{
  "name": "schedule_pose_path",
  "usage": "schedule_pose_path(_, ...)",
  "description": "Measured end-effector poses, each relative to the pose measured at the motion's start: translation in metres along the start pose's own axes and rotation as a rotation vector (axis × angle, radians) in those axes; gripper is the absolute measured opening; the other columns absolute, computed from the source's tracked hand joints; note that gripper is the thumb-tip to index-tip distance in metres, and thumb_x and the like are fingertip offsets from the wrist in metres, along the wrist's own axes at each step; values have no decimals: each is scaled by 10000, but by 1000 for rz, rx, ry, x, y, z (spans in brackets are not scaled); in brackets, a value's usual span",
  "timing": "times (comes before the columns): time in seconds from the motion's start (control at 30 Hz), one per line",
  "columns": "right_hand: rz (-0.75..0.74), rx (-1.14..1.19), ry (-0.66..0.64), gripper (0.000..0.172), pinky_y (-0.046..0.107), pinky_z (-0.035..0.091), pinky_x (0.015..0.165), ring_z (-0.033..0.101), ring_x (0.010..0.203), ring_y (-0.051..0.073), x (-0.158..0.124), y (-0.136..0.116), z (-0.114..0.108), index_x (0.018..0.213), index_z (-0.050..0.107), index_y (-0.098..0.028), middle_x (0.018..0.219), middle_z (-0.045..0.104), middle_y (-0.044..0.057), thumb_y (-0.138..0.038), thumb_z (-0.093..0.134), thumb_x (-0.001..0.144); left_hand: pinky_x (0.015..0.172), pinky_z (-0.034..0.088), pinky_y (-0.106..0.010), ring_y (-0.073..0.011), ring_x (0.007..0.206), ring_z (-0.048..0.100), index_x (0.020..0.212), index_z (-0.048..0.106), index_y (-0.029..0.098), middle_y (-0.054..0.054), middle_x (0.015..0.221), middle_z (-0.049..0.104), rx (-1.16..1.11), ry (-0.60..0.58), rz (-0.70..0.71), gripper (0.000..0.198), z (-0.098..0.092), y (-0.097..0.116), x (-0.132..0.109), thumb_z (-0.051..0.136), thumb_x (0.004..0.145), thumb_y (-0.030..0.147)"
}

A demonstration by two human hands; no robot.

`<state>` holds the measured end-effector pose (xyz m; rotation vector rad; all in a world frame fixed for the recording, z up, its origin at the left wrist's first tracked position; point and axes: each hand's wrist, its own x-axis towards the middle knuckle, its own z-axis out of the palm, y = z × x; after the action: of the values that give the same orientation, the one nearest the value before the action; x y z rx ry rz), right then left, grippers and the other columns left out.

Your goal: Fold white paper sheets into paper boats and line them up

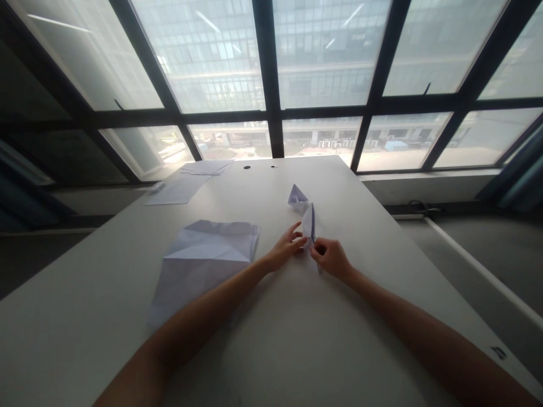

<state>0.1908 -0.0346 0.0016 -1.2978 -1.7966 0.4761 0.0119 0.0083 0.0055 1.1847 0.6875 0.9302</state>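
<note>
A small folded white paper model (307,219) stands on the white table (271,339) just beyond both hands. My left hand (287,249) pinches its near left edge between thumb and fingers. My right hand (330,257) is closed in a pinch on the near right edge of the same piece. Behind it rests another little folded paper shape (297,196), pointed like a boat. A large creased sheet of white paper (203,265) lies flat to the left of my left forearm.
Flat paper sheets (186,183) lie at the table's far left corner, near two small round holes (247,167) in the tabletop. A big window with dark frames (271,113) fills the wall behind. The table's right edge drops to a grey floor.
</note>
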Motion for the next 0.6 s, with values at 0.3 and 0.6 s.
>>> schedule_pose_path(0.3,-70,-117,-93,377,247,319,586,495,560,136,-3,-9,-4,636,574,-198,604,593,6,-471,546,894,830,492,-296,-236,944,659,1108,692,158,-103,1060,707,41,-125,22,372,2,9,-3,713,759,283)
schedule_pose_path(0.6,56,163,-52,162,232,369,556,509,581,138,6,12,3,725,635,-169,650,605,-3,-270,543,813,715,472,-263,-190,742,636,899,724,138,-49,809,715,-36,-26,-70,250,-3,1,1,737,676,251)
